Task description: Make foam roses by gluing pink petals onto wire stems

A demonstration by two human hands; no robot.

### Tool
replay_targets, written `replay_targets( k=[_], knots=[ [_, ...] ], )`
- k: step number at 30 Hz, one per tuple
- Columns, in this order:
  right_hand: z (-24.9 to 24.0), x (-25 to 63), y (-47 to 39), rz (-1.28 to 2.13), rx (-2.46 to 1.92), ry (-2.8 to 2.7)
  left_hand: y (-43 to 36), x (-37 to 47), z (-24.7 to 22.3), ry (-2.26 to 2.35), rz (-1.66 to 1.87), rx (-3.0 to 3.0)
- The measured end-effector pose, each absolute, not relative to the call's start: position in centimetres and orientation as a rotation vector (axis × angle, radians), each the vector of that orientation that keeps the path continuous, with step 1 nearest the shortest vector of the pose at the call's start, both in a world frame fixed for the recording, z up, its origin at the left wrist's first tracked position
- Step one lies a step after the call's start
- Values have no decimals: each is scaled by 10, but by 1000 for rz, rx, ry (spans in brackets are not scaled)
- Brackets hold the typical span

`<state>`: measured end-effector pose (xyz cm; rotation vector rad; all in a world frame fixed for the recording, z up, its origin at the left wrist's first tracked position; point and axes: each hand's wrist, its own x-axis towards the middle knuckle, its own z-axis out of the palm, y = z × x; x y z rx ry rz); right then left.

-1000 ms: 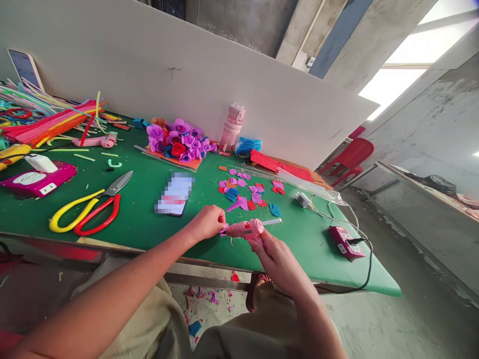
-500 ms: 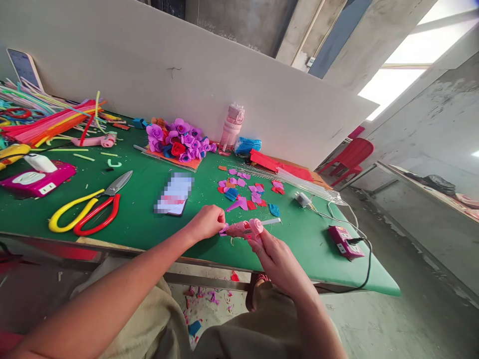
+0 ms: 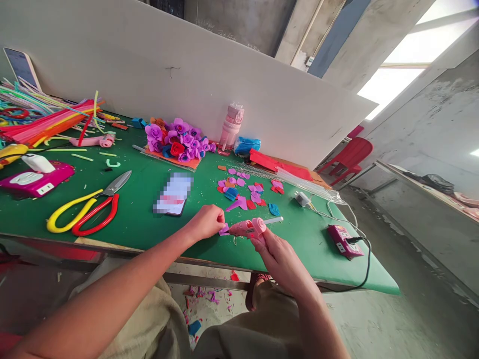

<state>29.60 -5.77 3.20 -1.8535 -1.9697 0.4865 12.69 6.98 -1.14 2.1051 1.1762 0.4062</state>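
Observation:
My right hand [image 3: 279, 254] is wrapped round the handle of a pink glue gun [image 3: 249, 227], and a white glue stick [image 3: 274, 220] juts from its back end. The gun's nozzle points left, close to a small purple paper petal [image 3: 224, 230]. My left hand [image 3: 207, 221] pinches that petal near the front of the table. Beyond both hands lie loose purple, red and blue paper petals [image 3: 241, 202]. A phone [image 3: 174, 194] with a blurred screen rests to the left of my left hand.
Scissors [image 3: 112, 192] with yellow and red handles lie at left, near a magenta power strip [image 3: 41, 179]. Purple and red paper roses [image 3: 179, 139] and a pink bottle [image 3: 230, 129] stand at the back. A charger [image 3: 302, 199] and a second power strip [image 3: 344, 242] are at right.
The glue gun in my right hand has shifted slightly right, so more of the petal shows by its nozzle. My left hand stays in place, still pinching the petal.

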Motion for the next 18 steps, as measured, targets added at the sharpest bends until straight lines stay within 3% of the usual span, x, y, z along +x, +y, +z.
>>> replay_targets(
  k=[18],
  knots=[
    [33,295,-59,444,-1826,-2006,69,128,-11,1148,411,2109]
  ],
)
